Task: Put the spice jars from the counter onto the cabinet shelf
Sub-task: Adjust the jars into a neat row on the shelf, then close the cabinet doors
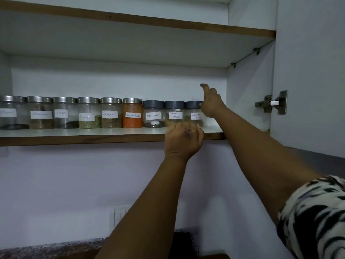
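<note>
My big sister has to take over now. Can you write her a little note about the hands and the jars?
Left hand: loosely curled at the shelf edge, in front of the Garam Masala jar, holding nothing visible.
Right hand: at the Coriander Powder jar, the last in the row; grip unclear.
Done: nine jars stand in one row on the shelf.
Left: let go of the last jar; the counter is mostly out of view, so check for more.

steel-lid jars (88,113): 6 | grey-lid jars (153,114): 3 | hands (183,140): 2
</note>
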A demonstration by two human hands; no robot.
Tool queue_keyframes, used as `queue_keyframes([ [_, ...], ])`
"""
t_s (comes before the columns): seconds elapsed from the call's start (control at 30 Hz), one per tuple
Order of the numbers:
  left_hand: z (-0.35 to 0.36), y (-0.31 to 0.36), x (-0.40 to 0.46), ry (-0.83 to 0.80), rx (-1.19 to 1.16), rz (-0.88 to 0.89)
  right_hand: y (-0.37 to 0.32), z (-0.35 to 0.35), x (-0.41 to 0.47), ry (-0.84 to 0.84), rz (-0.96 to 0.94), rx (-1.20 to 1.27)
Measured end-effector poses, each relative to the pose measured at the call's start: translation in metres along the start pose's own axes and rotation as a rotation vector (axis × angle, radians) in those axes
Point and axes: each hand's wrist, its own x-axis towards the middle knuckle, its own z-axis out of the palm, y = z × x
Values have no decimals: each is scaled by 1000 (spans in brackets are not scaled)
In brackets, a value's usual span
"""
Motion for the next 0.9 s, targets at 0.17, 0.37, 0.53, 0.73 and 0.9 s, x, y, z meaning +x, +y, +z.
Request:
queue_keyframes([
  [0.17, -15, 1, 1, -122, -60, -22, -7, -25, -63, 251, -48, 226],
  [0.37, -43, 1, -28, -150, -289, -69, -27, -33, -142, 404, -126, 200],
  [0.53, -67, 22, -52, -54, -402, -250, -41, -42, -203, 491, -110, 181],
  [0.73, -117, 91, -30, -158, -619, -302, -36, -95, -259, 590, -72, 110],
  [0.9, -161, 162, 2, -153, -746, -261, -27, -181, -294, 741, -99, -34],
])
